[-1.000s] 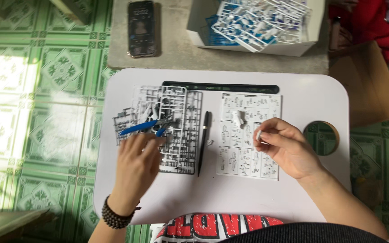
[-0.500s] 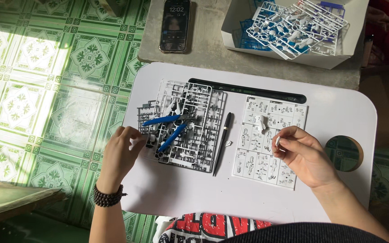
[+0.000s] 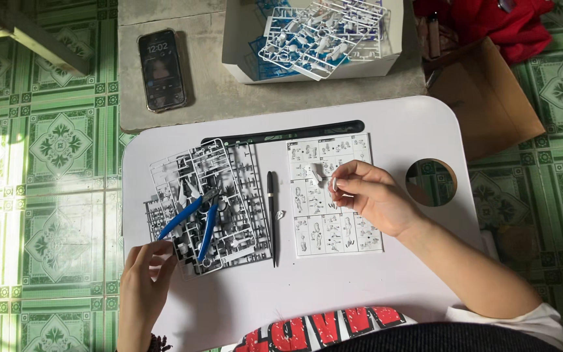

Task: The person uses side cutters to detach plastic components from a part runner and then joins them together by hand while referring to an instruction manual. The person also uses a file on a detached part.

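Observation:
A stack of white and grey plastic model-kit part frames (image 3: pixel 213 202) lies on the left of the small white table (image 3: pixel 333 287). Blue-handled nippers (image 3: pixel 193 218) rest on top of the frames. My left hand (image 3: pixel 143 280) sits at the table's front-left edge, fingertips near the frames' lower corner and the nipper handles, holding nothing. My right hand (image 3: pixel 369 195) hovers over the instruction sheet (image 3: pixel 333 195) and pinches a small white model part (image 3: pixel 335 185) between its fingers. A black pen-like knife (image 3: pixel 272 215) lies between frames and sheet.
A black strip (image 3: pixel 294 132) lies along the table's far edge, and a round cup hole (image 3: pixel 431 182) is at the right. Behind, a grey slab holds a phone (image 3: pixel 161 68) and a white box (image 3: pixel 242 45) of more part frames. Red cloth and brown cardboard (image 3: pixel 490 111) lie right.
My left hand has let go of the nippers and drawn back to the table's front-left edge. My right hand stays over the sheet with the small part. The view has shifted.

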